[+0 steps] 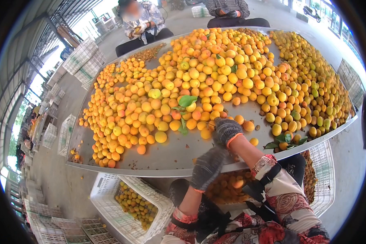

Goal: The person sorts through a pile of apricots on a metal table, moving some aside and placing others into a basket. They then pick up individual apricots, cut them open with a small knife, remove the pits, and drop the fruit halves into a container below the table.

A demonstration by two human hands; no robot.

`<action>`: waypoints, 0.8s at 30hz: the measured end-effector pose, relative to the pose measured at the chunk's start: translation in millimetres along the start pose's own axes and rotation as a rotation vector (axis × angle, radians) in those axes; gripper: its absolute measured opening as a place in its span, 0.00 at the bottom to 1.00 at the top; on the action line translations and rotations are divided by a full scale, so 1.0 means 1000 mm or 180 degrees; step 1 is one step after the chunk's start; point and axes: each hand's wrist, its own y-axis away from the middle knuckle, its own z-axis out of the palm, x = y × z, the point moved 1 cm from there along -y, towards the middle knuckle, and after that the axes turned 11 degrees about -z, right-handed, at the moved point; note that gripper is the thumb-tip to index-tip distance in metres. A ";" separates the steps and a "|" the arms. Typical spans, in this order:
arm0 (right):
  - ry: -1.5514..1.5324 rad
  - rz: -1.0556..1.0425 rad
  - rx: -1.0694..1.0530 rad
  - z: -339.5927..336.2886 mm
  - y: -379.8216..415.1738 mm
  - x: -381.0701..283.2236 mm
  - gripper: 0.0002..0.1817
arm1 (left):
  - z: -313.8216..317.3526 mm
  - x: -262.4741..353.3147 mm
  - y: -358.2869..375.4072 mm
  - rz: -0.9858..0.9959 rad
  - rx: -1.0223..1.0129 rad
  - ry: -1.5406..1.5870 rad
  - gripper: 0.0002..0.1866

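A large pile of orange-yellow apricots (150, 106) covers much of the metal table (166, 158). My right hand (227, 131), in a dark knit glove, is over the tabletop at the near edge of the pile. Its fingers are curled beside some apricots, and a thin dark line shows at the fingertips; what they grip is hidden. My left hand (208, 167), gloved alike, is just below it over the table's front rim. Motion smears its fingers, which reach behind my right wrist. Green leaves (187, 101) lie among the apricots ahead of my hands.
Below the table stand a white crate (105, 195) of greenish apricots and another white crate (325, 175) at right. Dull fruit halves (229, 185) lie under the rim. Two people sit at the far side, one holding something (140, 28). Stacked crates (83, 61) stand at left.
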 end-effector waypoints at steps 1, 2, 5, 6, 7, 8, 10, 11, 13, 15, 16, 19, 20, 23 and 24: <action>0.0154 0.0024 -0.0180 -0.009 0.003 -0.006 0.21 | -0.002 -0.005 -0.004 -0.0621 0.0270 0.0478 0.15; 0.0309 0.0049 -0.0362 -0.014 0.005 -0.009 0.20 | -0.004 -0.007 -0.007 -0.1243 0.0539 0.0958 0.15; 0.0194 -0.0010 -0.0210 -0.009 -0.001 -0.002 0.20 | -0.009 -0.002 -0.023 -0.2199 0.1200 0.1947 0.16; 0.0206 -0.0015 -0.0206 -0.007 -0.001 0.001 0.20 | -0.009 -0.007 -0.027 -0.2196 0.1390 0.2099 0.17; 0.0212 -0.0158 -0.0101 -0.005 0.000 0.004 0.20 | -0.010 -0.016 -0.030 -0.2177 0.1391 0.2109 0.17; 0.0214 -0.0299 -0.0003 -0.005 0.001 0.006 0.19 | -0.012 -0.027 -0.033 -0.2305 0.1371 0.2219 0.19; 0.0185 -0.0361 -0.0047 -0.010 0.002 0.006 0.19 | -0.011 -0.035 -0.036 -0.2437 0.1356 0.2332 0.21; 0.0139 -0.0415 -0.0096 -0.010 0.003 0.005 0.19 | -0.009 -0.036 -0.036 -0.2398 0.1546 0.2442 0.19; 0.0293 -0.0440 -0.0184 -0.007 0.000 -0.002 0.19 | -0.008 -0.035 -0.036 -0.2345 0.1748 0.2553 0.18; 0.0440 -0.0469 -0.0267 0.000 -0.005 -0.007 0.19 | -0.008 -0.032 -0.035 -0.2265 0.1637 0.2506 0.19; 0.0368 -0.0370 -0.0130 0.005 -0.008 -0.008 0.20 | -0.008 -0.033 -0.035 -0.2266 0.1644 0.2496 0.19; 0.0274 -0.0228 -0.0119 -0.001 -0.008 -0.008 0.21 | -0.008 -0.041 -0.035 -0.2256 0.1683 0.2608 0.19; 0.0255 -0.0182 -0.0255 -0.005 -0.005 -0.005 0.21 | -0.008 -0.043 -0.035 -0.2279 0.1677 0.2623 0.20; -0.0703 -0.0323 0.0306 -0.014 0.008 0.009 0.22 | -0.009 -0.031 -0.034 -0.2293 0.1591 0.2443 0.22; -0.0687 -0.0334 0.0314 -0.018 0.014 0.010 0.22 | -0.011 -0.026 -0.034 -0.2285 0.1534 0.2237 0.24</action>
